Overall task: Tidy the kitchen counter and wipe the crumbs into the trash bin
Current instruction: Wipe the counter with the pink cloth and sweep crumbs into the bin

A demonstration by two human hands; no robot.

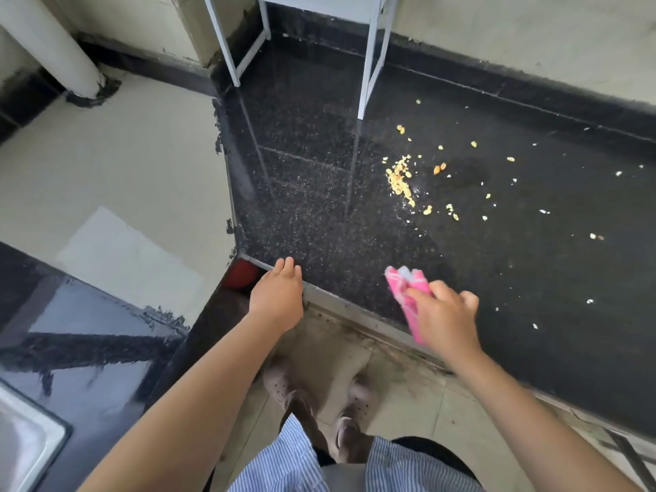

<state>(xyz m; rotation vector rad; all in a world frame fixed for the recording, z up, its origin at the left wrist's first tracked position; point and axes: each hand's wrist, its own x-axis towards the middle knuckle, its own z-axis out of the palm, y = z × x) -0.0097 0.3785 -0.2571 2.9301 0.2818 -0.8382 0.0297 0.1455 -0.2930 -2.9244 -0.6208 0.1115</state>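
Fingers (420, 296) of the right hand (445, 317) are pinched together around a soft pink-and-white cleaning cloth (408, 296), bunched so its loose end points toward the mess. It looks light and limp, so a gathered grip near the middle suits it; a corner hold would likely let it flop. The left hand (278, 300) rests at the front edge of the black speckled stone tabletop (319, 207), its fingers (288, 266) straight, close together and holding nothing. Scattered yellow crumbs (399, 177) lie well beyond the cloth, dry and light, probably easy to scatter. A red round object (239, 275), possibly the bin, shows below the corner.
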